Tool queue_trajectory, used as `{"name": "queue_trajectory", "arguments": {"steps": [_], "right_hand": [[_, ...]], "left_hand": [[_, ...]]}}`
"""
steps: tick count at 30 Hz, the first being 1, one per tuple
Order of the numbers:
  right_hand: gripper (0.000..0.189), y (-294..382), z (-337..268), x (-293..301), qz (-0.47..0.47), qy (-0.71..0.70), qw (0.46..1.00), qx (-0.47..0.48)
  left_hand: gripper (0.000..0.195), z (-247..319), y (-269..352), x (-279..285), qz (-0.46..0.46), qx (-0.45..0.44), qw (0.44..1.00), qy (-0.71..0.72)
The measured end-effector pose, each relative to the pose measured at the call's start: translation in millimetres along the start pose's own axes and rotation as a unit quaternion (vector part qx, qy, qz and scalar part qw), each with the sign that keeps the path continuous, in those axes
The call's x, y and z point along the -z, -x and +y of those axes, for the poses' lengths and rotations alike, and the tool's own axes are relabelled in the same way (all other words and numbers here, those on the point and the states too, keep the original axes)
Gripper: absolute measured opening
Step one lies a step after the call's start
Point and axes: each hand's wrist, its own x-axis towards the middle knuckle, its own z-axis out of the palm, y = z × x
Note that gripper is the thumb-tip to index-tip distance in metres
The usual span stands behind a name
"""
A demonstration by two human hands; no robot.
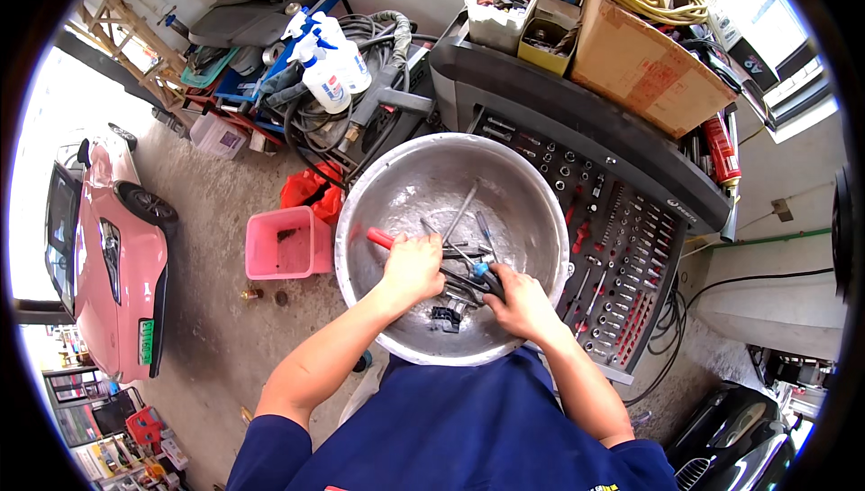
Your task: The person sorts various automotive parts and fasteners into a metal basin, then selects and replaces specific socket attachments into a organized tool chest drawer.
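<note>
Both my hands are inside a large round metal basin (365,180) that holds several hand tools. My left hand (413,268) is closed around a tool with a red handle (380,237), whose end sticks out to the left. In my right hand (519,296) is a screwdriver with a blue and black handle (481,269), its shaft pointing up and left. Between the hands lie dark-handled tools, partly hidden by the fingers. A long metal rod (461,210) and another screwdriver (484,224) lean towards the basin's far side. Near my body rests a small black part (446,319).
Right of the basin, an open tool drawer (618,248) holds sockets and bits, below a cabinet lid bearing a cardboard box (649,62). Spray bottles (331,79) and hoses stand behind left. A pink bin (287,244) sits on the floor; a pink car (111,254) is farther left.
</note>
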Motion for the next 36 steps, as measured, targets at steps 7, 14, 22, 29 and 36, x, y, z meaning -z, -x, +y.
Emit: {"name": "queue_trajectory", "arguments": {"steps": [7,14,22,29,36], "right_hand": [[0.030,4.8,18.0,34.6,0.155,-0.538,0.811,-0.170],[0.034,-1.8,14.3,46.5,0.173,-0.682,0.702,-0.111],[0.041,-22.2,-63.3,26.2,0.106,-0.215,0.970,0.030],[0.040,-47.3,-18.1,-2.4,-0.039,-0.456,0.889,-0.013],[0.065,-23.1,-31.6,-40.9,-0.165,0.126,0.973,0.100]], "left_hand": [[0.031,19.2,24.0,44.5,0.126,-0.044,0.991,0.023],[0.026,11.9,22.5,55.0,0.123,-0.110,0.967,0.196],[0.036,19.0,12.5,79.1,0.153,-0.017,0.718,0.679],[0.017,-27.6,38.0,72.8,0.124,0.020,0.554,0.823],[0.020,-53.4,65.0,59.5,0.068,0.071,0.487,0.868]]}}
